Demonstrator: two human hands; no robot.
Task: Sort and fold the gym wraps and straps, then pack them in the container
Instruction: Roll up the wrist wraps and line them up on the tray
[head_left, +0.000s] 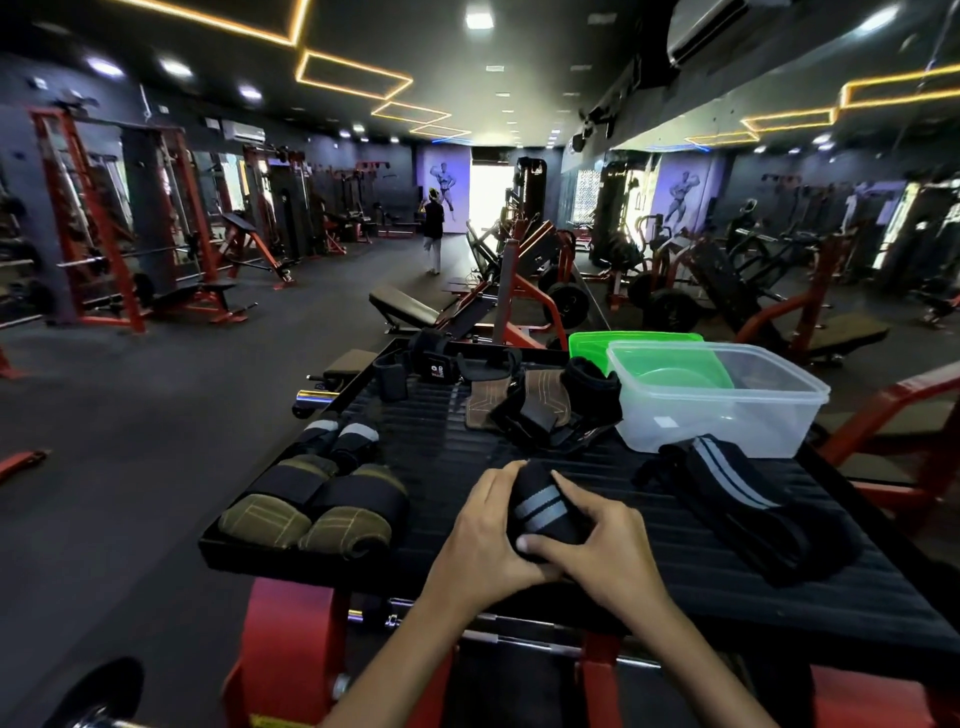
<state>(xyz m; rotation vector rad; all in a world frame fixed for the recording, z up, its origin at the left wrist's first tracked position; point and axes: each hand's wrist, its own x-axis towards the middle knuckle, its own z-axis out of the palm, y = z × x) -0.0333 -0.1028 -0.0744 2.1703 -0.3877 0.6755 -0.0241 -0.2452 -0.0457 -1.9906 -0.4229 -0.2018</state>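
Both hands work one rolled black wrap with grey stripes (545, 512), held just above the near edge of the ribbed black counter (452, 447). Left hand (480, 540) cups the roll's left side; right hand (597, 551) closes over the right, thumb pressing the front, fingers (566, 486) curled over the top. Fabric looks soft, elastic, light; likely to spring loose if pressure eases, so grip across the whole roll, not by a free end. A second striped wrap (737, 493) lies unrolled to the right, near the clear container (779, 431), which holds a green lid or tray. Olive rolled pieces (311, 519) sit grouped at the left; leather-palmed straps (519, 405) lie piled farther back.
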